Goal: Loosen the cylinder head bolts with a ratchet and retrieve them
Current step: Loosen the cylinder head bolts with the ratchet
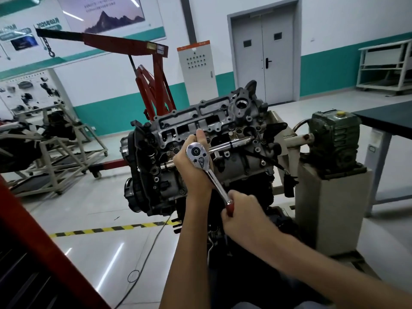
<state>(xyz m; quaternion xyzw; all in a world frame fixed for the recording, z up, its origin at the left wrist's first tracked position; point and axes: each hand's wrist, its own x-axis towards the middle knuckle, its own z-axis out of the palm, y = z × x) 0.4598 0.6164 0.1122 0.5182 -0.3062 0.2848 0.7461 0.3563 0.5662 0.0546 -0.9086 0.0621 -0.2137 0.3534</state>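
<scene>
Red handle end of the ratchet [211, 177]: your right hand [242, 210] wraps it, just in front of the cylinder head [214, 112]. Your left hand [189, 172] curls behind the tool's head, held against the casting. Loosening seems under way, and no retrieved bolts show. Your left hand hides the socket and bolt.

Mirror-polished chromed metal ratchet [213, 179] with glossy red grip [229, 208]; dull grey cast-metal cylinder head [240, 162], rough-textured and darkened in places; engine hoist [156, 85] of red painted metal; smooth, highly glossy pale floor [100, 248] reflecting lights.
</scene>
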